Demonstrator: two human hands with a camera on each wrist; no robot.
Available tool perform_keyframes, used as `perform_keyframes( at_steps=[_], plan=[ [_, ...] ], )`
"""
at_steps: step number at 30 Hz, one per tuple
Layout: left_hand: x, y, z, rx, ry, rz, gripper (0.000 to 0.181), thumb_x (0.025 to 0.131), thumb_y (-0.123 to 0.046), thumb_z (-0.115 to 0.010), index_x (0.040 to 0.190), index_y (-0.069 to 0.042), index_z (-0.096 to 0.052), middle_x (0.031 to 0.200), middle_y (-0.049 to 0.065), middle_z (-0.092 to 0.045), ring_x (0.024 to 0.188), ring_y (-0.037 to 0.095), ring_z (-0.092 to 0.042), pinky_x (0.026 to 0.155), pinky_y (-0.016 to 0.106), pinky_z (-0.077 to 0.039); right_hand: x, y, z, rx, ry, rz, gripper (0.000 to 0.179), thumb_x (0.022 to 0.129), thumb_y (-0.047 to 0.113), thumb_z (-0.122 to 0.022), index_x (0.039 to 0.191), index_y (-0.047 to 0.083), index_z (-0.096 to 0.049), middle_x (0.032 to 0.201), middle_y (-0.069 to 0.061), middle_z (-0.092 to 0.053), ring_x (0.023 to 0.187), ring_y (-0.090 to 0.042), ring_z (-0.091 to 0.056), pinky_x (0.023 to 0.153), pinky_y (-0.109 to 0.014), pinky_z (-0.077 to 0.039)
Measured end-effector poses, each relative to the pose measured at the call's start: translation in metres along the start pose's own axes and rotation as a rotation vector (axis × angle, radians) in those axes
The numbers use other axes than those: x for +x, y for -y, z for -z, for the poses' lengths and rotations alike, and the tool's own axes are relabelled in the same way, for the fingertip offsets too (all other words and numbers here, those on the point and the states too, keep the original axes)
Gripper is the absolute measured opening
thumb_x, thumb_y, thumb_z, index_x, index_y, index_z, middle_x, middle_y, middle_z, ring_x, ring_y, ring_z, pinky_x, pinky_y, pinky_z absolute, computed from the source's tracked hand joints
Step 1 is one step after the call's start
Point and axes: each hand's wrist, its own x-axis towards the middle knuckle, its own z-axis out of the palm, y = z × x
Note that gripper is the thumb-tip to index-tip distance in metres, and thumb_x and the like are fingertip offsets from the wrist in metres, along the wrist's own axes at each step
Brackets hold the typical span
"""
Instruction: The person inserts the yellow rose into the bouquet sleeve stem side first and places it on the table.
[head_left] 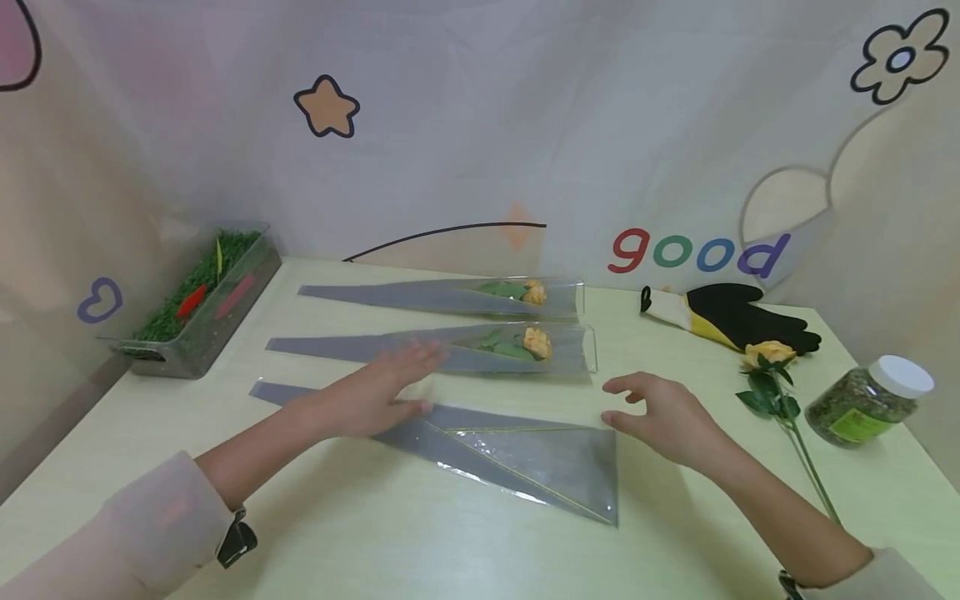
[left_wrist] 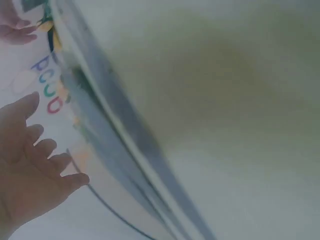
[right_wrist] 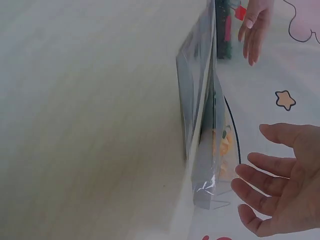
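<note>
Where the empty sleeve [head_left: 558, 462] lies: flat on the table [head_left: 480, 554], frontmost of three, wide mouth toward the right edge, tip toward the left.
Filled pair: back filled sleeve [head_left: 441, 298] nearest the back edge; middle filled sleeve [head_left: 468, 360] between it and the empty one.
Left hand [head_left: 378, 387]: fingers extended, slightly apart, gripping nothing.
Right hand [head_left: 663, 417]: thumb and fingers apart, loosely bent, gripping nothing, near the wide mouth.
Step in hand, as judged: handling the empty sleeve two-handed.
Sound method: steady the narrow half with a light left palm; part the film at the mouth with right thumb and forefinger, one layer only.
Risk, as judged: hard pressure may crease the film or make it slide; layers may cling.
Head view: left hand overlaps the empty sleeve, right thumb seems to meet its edge; contact cannot be settled there.
Wrist views: each hand stands out against the backdrop [head_left: 450, 125], apart from the sleeves.
Head view only: stem of the loose rose [head_left: 767, 387], near the right edge.
</note>
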Motion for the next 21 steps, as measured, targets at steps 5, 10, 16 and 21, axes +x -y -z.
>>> perform_keyframes(
  at_steps=[5, 10, 16, 21],
  plan=[
    [-0.007, 0.008, -0.017, -0.078, 0.146, -0.012, 0.074, 0.089, -0.027, -0.063, 0.147, -0.006, -0.022, 0.151, 0.016, -0.014, 0.138, 0.034, -0.005, 0.104, 0.06, -0.005, -0.013, 0.001, -0.009, -0.047, 0.051, 0.064, 0.035, 0.082, 0.021, -0.071, 0.112, 0.004, -0.065, 0.105, -0.009, -0.065, 0.096, -0.03, -0.058, 0.071, -0.041, -0.048],
    [-0.009, 0.017, -0.028, -0.073, 0.204, -0.021, 0.072, 0.091, -0.033, -0.059, 0.148, -0.008, -0.022, 0.152, 0.013, -0.015, 0.138, 0.03, -0.004, 0.105, 0.057, -0.002, -0.02, -0.002, -0.015, -0.056, 0.09, 0.097, 0.034, 0.081, 0.024, -0.072, 0.108, 0.005, -0.067, 0.102, -0.004, -0.066, 0.094, -0.028, -0.059, 0.073, -0.042, -0.047],
    [-0.012, 0.021, -0.034, 0.039, 0.22, 0.016, 0.059, 0.098, -0.034, -0.045, 0.148, -0.011, -0.023, 0.152, 0.007, -0.013, 0.139, 0.025, -0.003, 0.107, 0.052, 0.0, -0.021, -0.007, -0.017, -0.076, 0.111, 0.102, 0.035, 0.08, 0.026, -0.073, 0.106, 0.003, -0.068, 0.101, -0.005, -0.067, 0.092, -0.028, -0.06, 0.072, -0.041, -0.048],
    [-0.012, 0.02, -0.039, 0.133, 0.232, 0.021, 0.057, 0.1, -0.037, -0.037, 0.148, -0.01, -0.02, 0.153, 0.008, -0.01, 0.139, 0.026, -0.003, 0.107, 0.053, 0.0, -0.019, -0.012, -0.021, -0.113, 0.122, 0.11, 0.033, 0.079, 0.026, -0.073, 0.104, 0.005, -0.068, 0.104, -0.008, -0.065, 0.091, -0.029, -0.06, 0.072, -0.043, -0.048]
  ],
)
